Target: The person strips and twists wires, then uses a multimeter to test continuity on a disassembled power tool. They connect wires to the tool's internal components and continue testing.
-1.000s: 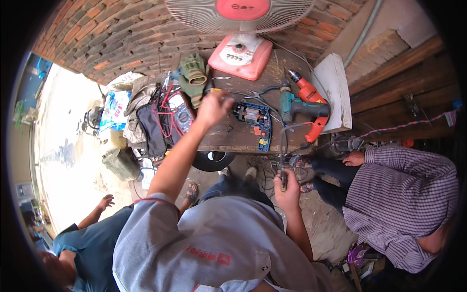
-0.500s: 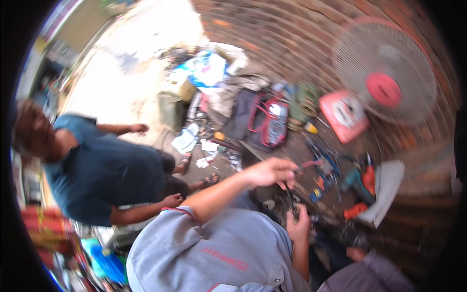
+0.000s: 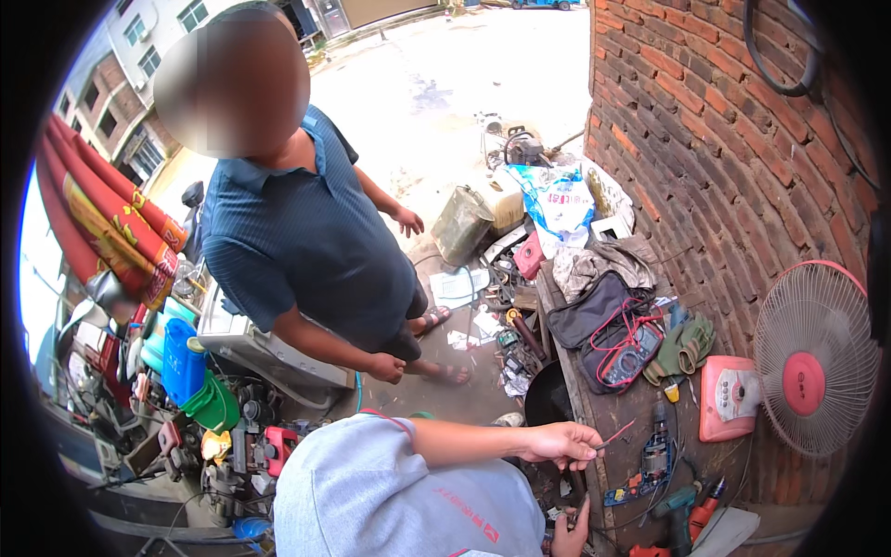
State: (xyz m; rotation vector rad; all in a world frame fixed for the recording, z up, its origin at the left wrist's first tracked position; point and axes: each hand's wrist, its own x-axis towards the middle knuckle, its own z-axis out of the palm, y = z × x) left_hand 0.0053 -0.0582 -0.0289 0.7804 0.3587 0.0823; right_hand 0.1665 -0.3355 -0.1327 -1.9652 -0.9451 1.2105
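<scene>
My left hand (image 3: 564,446) reaches out over the edge of the workbench (image 3: 608,408), its thumb and fingers pinched together. From the pinch a thin red wire-like piece (image 3: 620,433) with a dark end sticks out to the right. Below it, at the lower edge, is my right hand (image 3: 570,535), thumb raised and fingers curled by a dark narrow part; what it grips is mostly hidden. On the bench, right of my hands, lies an opened blue power tool (image 3: 657,455) with its insides bare. A teal drill (image 3: 685,506) and an orange tool (image 3: 707,509) lie nearby.
A person in a dark blue shirt (image 3: 306,232) stands at the left. Along the bench are a multimeter (image 3: 624,364) with red leads, green gloves (image 3: 682,351) and a pink fan (image 3: 804,382) near the brick wall (image 3: 724,158). Parts and papers (image 3: 486,323) litter the ground.
The view has swung up and left, showing more of the standing person and yard. My left hand has moved away from the right, still pinching the red piece. A purple-grey sleeve at lower right has left view.
</scene>
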